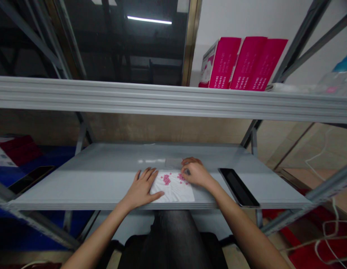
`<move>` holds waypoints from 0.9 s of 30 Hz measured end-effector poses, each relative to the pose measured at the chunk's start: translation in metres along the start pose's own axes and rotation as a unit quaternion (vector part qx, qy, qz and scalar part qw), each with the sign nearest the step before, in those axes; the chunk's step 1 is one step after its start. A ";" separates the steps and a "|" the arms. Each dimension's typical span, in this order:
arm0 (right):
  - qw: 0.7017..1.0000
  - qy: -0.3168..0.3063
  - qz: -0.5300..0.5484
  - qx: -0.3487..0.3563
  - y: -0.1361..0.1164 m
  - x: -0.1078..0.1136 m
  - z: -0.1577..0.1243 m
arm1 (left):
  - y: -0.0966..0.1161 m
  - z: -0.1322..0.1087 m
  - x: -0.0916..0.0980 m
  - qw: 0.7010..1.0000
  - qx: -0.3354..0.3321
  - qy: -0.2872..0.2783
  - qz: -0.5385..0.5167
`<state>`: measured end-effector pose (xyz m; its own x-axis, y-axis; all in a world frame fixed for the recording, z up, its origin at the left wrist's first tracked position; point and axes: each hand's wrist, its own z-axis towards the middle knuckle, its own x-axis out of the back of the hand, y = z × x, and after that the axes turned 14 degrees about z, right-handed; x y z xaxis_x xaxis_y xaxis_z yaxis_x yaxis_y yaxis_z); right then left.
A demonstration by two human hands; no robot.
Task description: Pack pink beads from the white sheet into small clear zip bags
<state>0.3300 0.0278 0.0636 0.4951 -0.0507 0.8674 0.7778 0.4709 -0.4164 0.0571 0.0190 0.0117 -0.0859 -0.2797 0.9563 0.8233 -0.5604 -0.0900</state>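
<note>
A white sheet of tissue or cloth point(176, 193) lies on the grey shelf, with small pink beads or pills point(166, 179) gathered on it in two clusters. My left hand point(143, 188) rests flat on the sheet's left edge, fingers spread. Over the right cluster, my right hand point(196, 172) has its thumb and fingertips pinched on a small dark grey piece, too small to make out. Just behind the sheet lies a clear flat plastic piece point(173, 162), partly covered by my right hand.
A black phone or tablet point(238, 186) lies right of my right arm; another dark phone point(31, 179) is at far left. Pink boxes point(248, 63) and a blue-capped bottle point(338, 74) stand on the upper shelf point(162, 99). White cables point(330, 228) hang at the right.
</note>
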 end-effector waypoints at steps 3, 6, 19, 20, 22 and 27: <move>1.000 0.014 0.011 0.005 0.008 0.008 -0.005 | 0.001 -0.001 0.001 1.000 0.002 -0.002 0.000; 1.000 0.021 0.009 0.005 0.013 0.016 -0.013 | 0.001 -0.001 0.003 1.000 0.002 -0.002 -0.004; 0.999 -0.025 -0.016 -0.014 0.004 0.006 -0.024 | -0.001 0.000 0.000 1.000 -0.003 0.004 -0.005; 0.999 -0.026 -0.017 -0.016 0.004 0.005 -0.023 | -0.001 -0.001 0.000 1.000 -0.003 0.004 -0.005; 0.999 -0.028 -0.019 -0.017 0.004 0.004 -0.022 | -0.001 0.000 0.000 1.000 -0.005 0.004 -0.004; 0.999 -0.031 -0.020 -0.020 0.005 0.002 -0.020 | 0.000 0.000 0.000 1.000 -0.004 0.001 -0.004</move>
<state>0.3420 0.0122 0.0576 0.4389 -0.0131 0.8984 0.8123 0.4333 -0.3904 0.0564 0.0189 0.0120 -0.0943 -0.2773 0.9561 0.8178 -0.5692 -0.0844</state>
